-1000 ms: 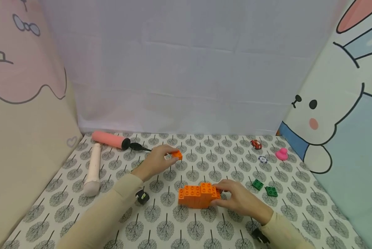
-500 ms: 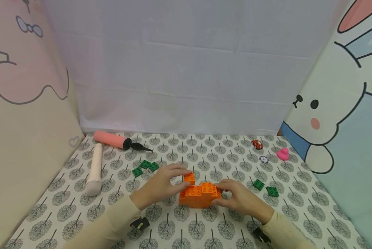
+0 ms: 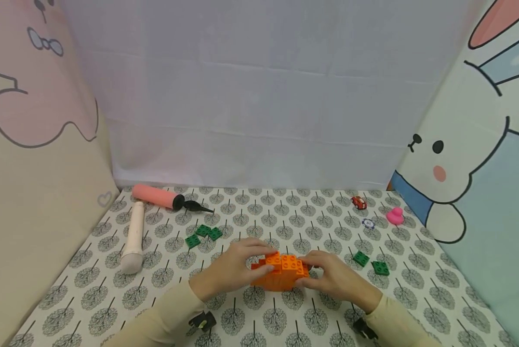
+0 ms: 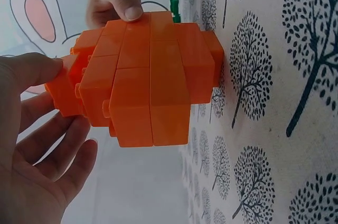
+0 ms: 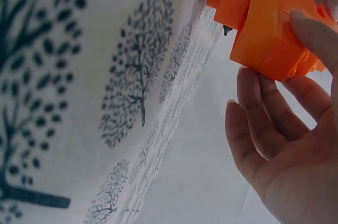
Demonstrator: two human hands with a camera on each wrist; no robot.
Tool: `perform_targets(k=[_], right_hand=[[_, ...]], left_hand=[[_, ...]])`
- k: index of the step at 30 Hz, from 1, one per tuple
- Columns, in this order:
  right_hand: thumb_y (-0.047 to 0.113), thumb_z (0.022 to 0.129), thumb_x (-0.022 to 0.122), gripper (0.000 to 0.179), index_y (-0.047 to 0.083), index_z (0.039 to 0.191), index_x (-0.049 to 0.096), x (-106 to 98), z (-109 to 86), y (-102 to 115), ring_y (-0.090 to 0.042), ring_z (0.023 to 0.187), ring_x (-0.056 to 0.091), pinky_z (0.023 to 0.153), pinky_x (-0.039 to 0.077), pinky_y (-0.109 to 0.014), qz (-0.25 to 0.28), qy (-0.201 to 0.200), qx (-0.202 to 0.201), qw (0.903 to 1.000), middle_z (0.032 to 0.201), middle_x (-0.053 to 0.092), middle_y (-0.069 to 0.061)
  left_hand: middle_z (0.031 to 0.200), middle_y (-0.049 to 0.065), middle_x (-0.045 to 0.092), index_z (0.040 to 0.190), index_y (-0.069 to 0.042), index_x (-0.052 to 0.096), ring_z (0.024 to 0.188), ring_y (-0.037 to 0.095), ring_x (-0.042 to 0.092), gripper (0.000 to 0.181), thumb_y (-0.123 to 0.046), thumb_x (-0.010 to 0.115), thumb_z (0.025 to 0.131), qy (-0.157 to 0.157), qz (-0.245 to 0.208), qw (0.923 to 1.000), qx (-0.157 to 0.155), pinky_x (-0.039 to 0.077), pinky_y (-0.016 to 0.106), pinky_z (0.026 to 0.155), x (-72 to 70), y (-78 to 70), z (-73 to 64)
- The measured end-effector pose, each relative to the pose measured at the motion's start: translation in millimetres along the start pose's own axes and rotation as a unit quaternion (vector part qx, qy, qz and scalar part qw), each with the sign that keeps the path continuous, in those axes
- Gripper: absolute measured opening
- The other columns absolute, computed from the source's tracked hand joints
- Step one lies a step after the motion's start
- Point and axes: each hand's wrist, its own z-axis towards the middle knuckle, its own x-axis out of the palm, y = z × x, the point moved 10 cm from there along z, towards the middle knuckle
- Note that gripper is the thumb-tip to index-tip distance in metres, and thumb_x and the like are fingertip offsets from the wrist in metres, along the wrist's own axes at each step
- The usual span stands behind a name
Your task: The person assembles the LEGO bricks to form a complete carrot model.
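L hand (image 3: 235, 270) pinches a sm. orange brick (image 3: 273, 260) btwn thumb & fingers, atop the orange block build (image 3: 281, 283), L of ctr; can't tell if fully seated. R hand (image 3: 335, 278) grips the build's R end, thumb on nr side. Build's on tree-print cloth (image 3: 259, 315), btwn both hands. 3 green bricks (image 3: 203, 230) lie beyond L hand, 2 green bricks (image 3: 380, 268) R of R hand. Far R: red toy car (image 3: 359, 203), pink duck (image 3: 395, 216).

The left hand (image 3: 235, 268) pinched at the upper left of the orange bricks (image 3: 280, 281), the right hand (image 3: 334, 278) at their right.
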Motion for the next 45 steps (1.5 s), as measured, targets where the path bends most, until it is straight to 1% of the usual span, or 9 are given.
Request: perform_targets(k=[7,10,16,21,24,31,34,41,45], right_hand=[[0.049,0.089,0.07,0.052,0.016,0.129,0.067,0.6,-0.6,-0.5,-0.002,0.092,0.059,0.083,0.055,-0.034,-0.002,0.0,0.007,1.0,0.105,0.065,0.016],[0.05,0.089,0.07,0.052,0.016,0.128,0.067,0.5,-0.4,-1.0,-0.002,0.091,0.059,0.082,0.055,-0.034,-0.007,-0.001,0.009,0.9999,0.104,0.065,0.017],[0.049,0.089,0.071,0.051,0.016,0.128,0.068,0.4,0.2,-1.0,-0.002,0.091,0.059,0.083,0.055,-0.035,-0.008,-0.004,0.007,0.9999,0.105,0.065,0.017],[0.048,0.088,0.071,0.052,0.015,0.128,0.068,0.7,-0.1,-1.0,-0.002,0.092,0.059,0.083,0.055,-0.035,-0.012,-0.006,0.005,0.9999,0.105,0.065,0.017],[0.048,0.088,0.071,0.051,0.016,0.128,0.068,0.8,-0.2,-1.5,-0.002,0.091,0.059,0.083,0.055,-0.034,-0.011,-0.006,0.004,0.9999,0.105,0.065,0.017],[0.048,0.088,0.072,0.051,0.016,0.127,0.068,-0.1,0.6,-1.0,-0.002,0.092,0.06,0.084,0.055,-0.035,-0.012,-0.008,0.001,0.9999,0.106,0.066,0.017],[0.047,0.087,0.073,0.05,0.016,0.127,0.068,-0.2,0.8,-0.5,-0.002,0.093,0.06,0.085,0.055,-0.035,-0.014,-0.008,0.001,0.9999,0.106,0.066,0.017],[0.047,0.087,0.073,0.051,0.016,0.128,0.068,0.1,0.4,-0.8,-0.004,0.097,0.061,0.088,0.055,-0.039,-0.012,-0.006,0.008,0.9999,0.109,0.066,0.015],[0.047,0.087,0.073,0.052,0.016,0.128,0.068,-0.1,0.4,-1.4,-0.004,0.097,0.061,0.088,0.055,-0.038,-0.016,-0.006,0.01,0.9998,0.11,0.067,0.015]], left_hand=[[0.127,-0.001,0.066,0.126,-0.012,0.068,0.118,0.015,0.061,0.037,-0.025,0.071,0.092,0.015,0.015,0.9996,-0.019,0.048,0.033,0.103,5.5,3.5,-1.5],[0.127,-0.002,0.066,0.126,-0.013,0.068,0.118,0.015,0.06,0.037,-0.025,0.071,0.092,0.011,0.015,0.9996,-0.021,0.048,0.034,0.103,5.5,4.2,-2.3],[0.126,-0.004,0.066,0.126,-0.016,0.069,0.117,0.013,0.06,0.036,-0.028,0.071,0.092,0.001,0.021,0.9997,-0.013,0.049,0.035,0.102,4.6,2.8,-3.9],[0.124,-0.002,0.067,0.124,-0.015,0.07,0.115,0.014,0.062,0.035,-0.028,0.071,0.092,-0.004,0.024,0.9997,-0.007,0.05,0.034,0.101,4.6,0.4,-5.2],[0.123,-0.003,0.068,0.124,-0.015,0.07,0.113,0.013,0.062,0.035,-0.028,0.071,0.092,-0.003,0.026,0.9996,-0.01,0.05,0.032,0.099,4.8,0.4,-5.1],[0.122,-0.005,0.067,0.124,-0.018,0.07,0.112,0.011,0.061,0.036,-0.031,0.072,0.091,-0.007,0.016,0.9995,-0.025,0.051,0.03,0.098,5.4,6.0,-6.3],[0.121,-0.007,0.067,0.124,-0.019,0.07,0.111,0.01,0.06,0.036,-0.031,0.072,0.091,-0.007,0.014,0.9996,-0.025,0.051,0.029,0.097,5.3,6.6,-6.9],[0.119,-0.006,0.068,0.123,-0.018,0.071,0.109,0.01,0.059,0.035,-0.029,0.074,0.09,0.009,0.049,0.9987,-0.011,0.052,0.029,0.094,4.0,0.9,-3.7],[0.12,-0.004,0.068,0.123,-0.018,0.071,0.11,0.011,0.059,0.035,-0.028,0.074,0.089,0.017,0.052,0.9984,-0.01,0.052,0.03,0.094,3.4,-0.5,-2.6]])
